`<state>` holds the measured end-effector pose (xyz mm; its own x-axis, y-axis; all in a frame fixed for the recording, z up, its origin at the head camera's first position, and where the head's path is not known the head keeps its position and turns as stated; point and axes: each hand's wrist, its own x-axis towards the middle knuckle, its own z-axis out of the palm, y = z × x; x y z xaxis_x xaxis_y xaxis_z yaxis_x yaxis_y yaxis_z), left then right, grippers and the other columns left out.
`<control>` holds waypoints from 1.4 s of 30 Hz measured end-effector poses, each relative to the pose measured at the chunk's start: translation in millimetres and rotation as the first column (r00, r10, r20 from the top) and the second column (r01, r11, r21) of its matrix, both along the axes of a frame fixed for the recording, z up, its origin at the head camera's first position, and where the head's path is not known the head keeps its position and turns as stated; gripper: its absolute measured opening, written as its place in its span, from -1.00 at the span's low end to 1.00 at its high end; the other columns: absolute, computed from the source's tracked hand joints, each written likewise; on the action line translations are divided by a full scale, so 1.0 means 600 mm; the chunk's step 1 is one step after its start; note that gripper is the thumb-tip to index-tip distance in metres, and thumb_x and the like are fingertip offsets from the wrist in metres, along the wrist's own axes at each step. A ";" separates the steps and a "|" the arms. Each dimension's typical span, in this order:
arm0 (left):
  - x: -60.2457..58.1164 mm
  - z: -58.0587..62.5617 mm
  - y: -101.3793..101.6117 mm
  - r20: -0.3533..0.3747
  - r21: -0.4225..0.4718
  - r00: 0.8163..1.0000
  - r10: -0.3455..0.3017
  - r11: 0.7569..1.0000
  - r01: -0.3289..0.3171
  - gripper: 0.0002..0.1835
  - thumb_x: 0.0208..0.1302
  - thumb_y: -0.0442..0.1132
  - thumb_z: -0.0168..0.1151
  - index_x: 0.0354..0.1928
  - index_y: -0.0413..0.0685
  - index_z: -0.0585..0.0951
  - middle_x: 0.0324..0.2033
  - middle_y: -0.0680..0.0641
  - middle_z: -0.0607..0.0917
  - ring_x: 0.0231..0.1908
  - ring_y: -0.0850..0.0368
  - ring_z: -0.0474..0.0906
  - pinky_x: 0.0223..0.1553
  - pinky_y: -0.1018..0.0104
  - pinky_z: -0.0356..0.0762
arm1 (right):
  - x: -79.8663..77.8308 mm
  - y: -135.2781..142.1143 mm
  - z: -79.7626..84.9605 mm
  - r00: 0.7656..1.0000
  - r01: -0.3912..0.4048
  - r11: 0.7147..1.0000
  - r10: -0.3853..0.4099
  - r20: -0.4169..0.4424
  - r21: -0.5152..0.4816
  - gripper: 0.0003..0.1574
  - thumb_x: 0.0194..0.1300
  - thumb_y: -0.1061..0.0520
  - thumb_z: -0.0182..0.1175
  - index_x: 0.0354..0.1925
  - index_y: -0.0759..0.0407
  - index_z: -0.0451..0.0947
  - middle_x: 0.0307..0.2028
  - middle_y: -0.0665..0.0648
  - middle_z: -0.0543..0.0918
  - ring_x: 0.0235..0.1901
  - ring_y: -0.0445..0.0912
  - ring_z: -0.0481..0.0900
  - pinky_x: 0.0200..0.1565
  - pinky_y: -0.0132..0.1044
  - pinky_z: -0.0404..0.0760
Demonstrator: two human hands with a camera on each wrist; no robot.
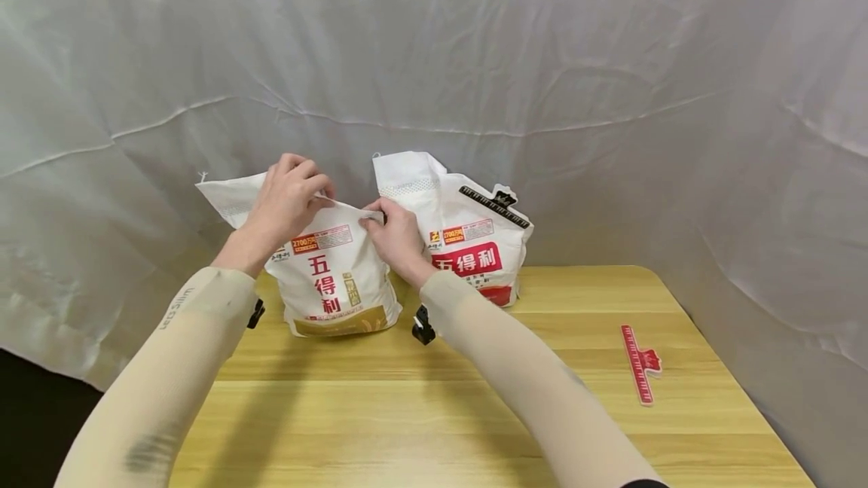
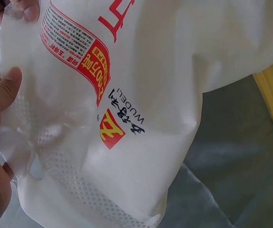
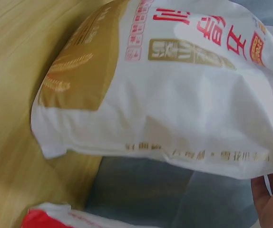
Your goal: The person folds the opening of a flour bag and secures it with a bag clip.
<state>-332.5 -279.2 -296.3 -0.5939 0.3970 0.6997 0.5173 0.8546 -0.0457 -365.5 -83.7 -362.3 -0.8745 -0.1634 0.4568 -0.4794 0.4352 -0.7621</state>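
Note:
A white flour bag (image 1: 362, 262) with red lettering and a gold base band stands upright at the back of the table. My left hand (image 1: 288, 190) grips its top edge, thumb on the near face and fingers behind, as the left wrist view of the bag (image 2: 141, 166) shows. At the top right corner my right hand (image 1: 396, 236) pinches the edge between thumb and fingers. The bag's upper left part sticks out past my left hand as a pointed flap (image 1: 227, 190). In the right wrist view the gold band (image 2: 108, 128) is replaced by the logo side.
Just right stands a second flour bag (image 1: 475, 243) with a red label, a black clip (image 1: 498, 205) across its slanted top. A red clip (image 1: 639, 364) lies on the wooden table (image 1: 380, 413) at the right. A grey curtain (image 1: 576, 59) hangs behind.

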 end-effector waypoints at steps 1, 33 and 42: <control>0.001 0.000 -0.001 -0.005 -0.003 1.000 0.001 1.000 -0.001 -0.85 0.11 -0.43 0.56 -0.36 -0.13 0.72 -0.31 -0.14 0.65 0.05 -0.25 0.43 -0.04 -0.18 0.40 | 0.002 -0.001 0.000 1.000 0.017 1.000 -0.017 0.003 -0.002 -0.93 0.36 0.10 0.42 -0.21 -0.07 0.70 -0.12 -0.05 0.80 -0.11 -0.16 0.71 -0.08 -0.23 0.65; 0.030 -0.021 -0.028 -0.007 -0.070 1.000 0.028 0.997 -0.028 -0.86 0.12 -0.42 0.56 -0.32 -0.07 0.79 -0.36 -0.07 0.65 -0.19 -0.17 0.61 0.00 -0.15 0.48 | 0.009 0.022 -0.031 0.934 -0.039 0.984 0.097 -0.343 0.172 -0.67 0.37 0.34 0.29 0.03 0.09 0.77 0.18 -0.01 0.71 0.22 -0.15 0.65 0.27 -0.48 0.45; 0.030 -0.030 -0.034 -0.086 -0.060 0.996 -0.039 0.998 0.034 -0.87 0.09 -0.30 0.60 -0.36 -0.07 0.77 -0.30 -0.10 0.64 -0.23 -0.18 0.61 -0.08 -0.16 0.49 | 0.015 0.023 -0.028 0.972 -0.075 0.986 0.105 -0.210 0.146 -0.60 0.47 -0.06 0.30 0.15 0.07 0.73 0.26 -0.10 0.66 0.31 -0.19 0.56 0.34 -0.40 0.41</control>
